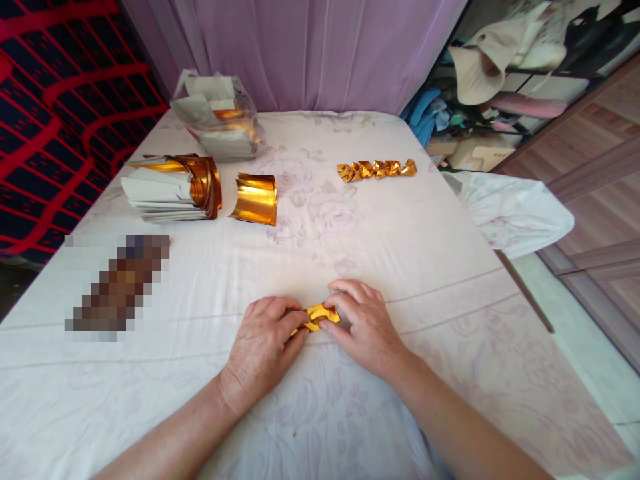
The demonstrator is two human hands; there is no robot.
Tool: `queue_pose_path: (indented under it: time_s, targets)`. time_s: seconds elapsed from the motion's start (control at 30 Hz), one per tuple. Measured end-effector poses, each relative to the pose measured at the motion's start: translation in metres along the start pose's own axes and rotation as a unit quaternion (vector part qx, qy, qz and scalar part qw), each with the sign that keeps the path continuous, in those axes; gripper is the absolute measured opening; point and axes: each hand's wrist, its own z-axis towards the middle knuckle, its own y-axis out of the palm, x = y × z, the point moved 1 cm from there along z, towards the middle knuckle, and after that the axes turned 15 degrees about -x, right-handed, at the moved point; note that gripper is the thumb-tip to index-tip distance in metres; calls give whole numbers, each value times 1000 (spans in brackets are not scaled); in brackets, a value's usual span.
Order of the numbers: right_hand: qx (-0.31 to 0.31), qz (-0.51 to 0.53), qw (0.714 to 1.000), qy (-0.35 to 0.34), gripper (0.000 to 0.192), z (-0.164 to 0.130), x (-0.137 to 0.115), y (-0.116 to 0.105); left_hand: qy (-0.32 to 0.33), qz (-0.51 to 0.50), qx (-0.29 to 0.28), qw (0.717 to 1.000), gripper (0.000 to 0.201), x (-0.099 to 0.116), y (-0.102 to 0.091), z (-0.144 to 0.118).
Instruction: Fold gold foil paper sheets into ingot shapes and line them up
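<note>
A small folded piece of gold foil paper [320, 315] lies between my two hands near the front of the table. My left hand [270, 333] pinches its left end, with the thumb below and the fingers on top. The other end is gripped between the thumb and index finger of my right hand [367, 327]. My fingertips cover parts of the paper's ends. Farther back on the right, several folded gold paper pieces [376, 171] sit in a row. A few curled gold sheets [257, 199] stand left of centre.
A thick stack of gold-and-white paper [173, 193] is at the back left, with a clear plastic bag of paper [220, 120] behind it. A pixelated patch [120, 287] hides something on the left. The floral cloth [310, 253] covers the table; shelves with a hat [480, 67] stand to the right.
</note>
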Motion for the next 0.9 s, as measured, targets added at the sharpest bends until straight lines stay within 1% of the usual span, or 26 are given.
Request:
queue_pose_path:
  time_s: [0.1, 0.2, 0.3, 0.4, 0.5, 0.7, 0.8, 0.9]
  targets:
    - [-16, 17, 999, -31, 11, 0, 12, -2, -4, -7, -7, 1000, 15, -1, 0, 0]
    - [-36, 27, 996, -71, 17, 0, 23, -5, -6, -17, -15, 1000, 16, -2, 0, 0]
    - [-51, 27, 995, -87, 22, -1, 29, -6, -8, -23, -19, 1000, 17, -2, -1, 0]
    - [-47, 26, 995, -88, 23, -1, 29, -5, -15, -22, -24, 999, 14, -1, -2, 1]
    - [-42, 25, 996, -81, 24, 0, 27, -4, -42, -12, -31, 999, 10, 3, -3, 6]
    - [-45, 13, 997, -68, 27, 1, 25, -1, -112, 42, -34, 992, 22, 15, -1, 18]
    - [-41, 12, 997, -66, 27, 1, 26, 0, -133, 51, -27, 989, 20, 19, 0, 19]
    - [-33, 9, 997, -71, 26, 1, 27, 2, -136, 39, -21, 990, 15, 18, 1, 17]
